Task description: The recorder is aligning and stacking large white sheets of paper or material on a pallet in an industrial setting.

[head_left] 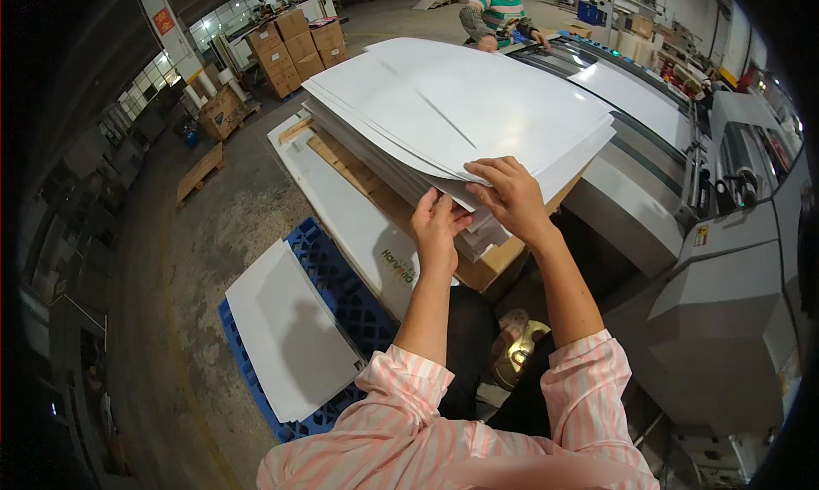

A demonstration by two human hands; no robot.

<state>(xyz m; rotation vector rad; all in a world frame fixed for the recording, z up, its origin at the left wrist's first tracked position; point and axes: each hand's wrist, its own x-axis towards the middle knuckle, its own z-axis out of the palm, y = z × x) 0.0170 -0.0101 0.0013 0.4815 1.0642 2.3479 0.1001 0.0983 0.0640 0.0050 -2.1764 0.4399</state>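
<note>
Pinching the near corner of white sheets (520,93): right hand (508,196); left hand (438,226) half-curled at their edge, grip unclear. 1 grey machine (717,336) stands right; 1 blue pallet (322,253), near left; cartons (296,51), far left.

Pink-and-white striped shirt (384,443), loose sleeves (589,388) ending near the elbows, black trousers (471,345)
</note>
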